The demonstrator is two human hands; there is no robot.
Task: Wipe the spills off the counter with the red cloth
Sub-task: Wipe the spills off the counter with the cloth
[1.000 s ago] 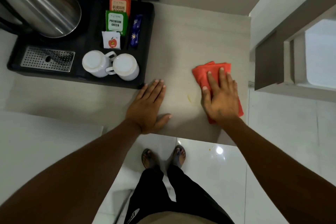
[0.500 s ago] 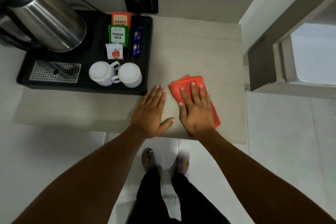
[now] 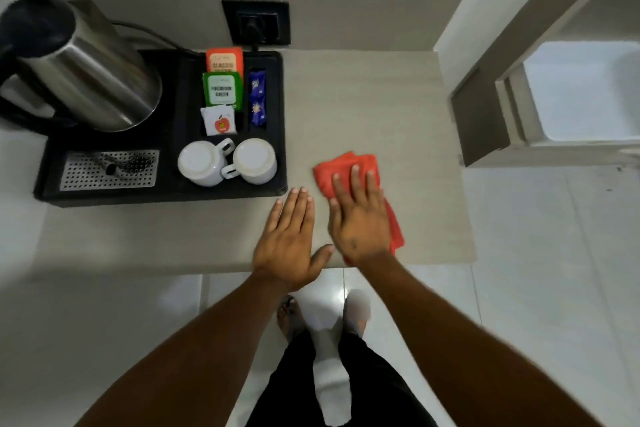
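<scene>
A folded red cloth lies on the beige counter, near its front edge. My right hand presses flat on top of the cloth, fingers spread and pointing away from me. My left hand rests palm down on the bare counter just to the left, its thumb almost touching my right hand. No spill shows on the counter surface around the cloth; whatever lies under the cloth is hidden.
A black tray sits left of the hands with a steel kettle, two upturned white cups and several tea sachets. A wall socket is behind. The counter ends at right; a white floor lies below.
My right hand has slid the red cloth leftward across the counter, from the right side to beside my left hand. The yellowish mark seen between the hands a second ago is covered.
</scene>
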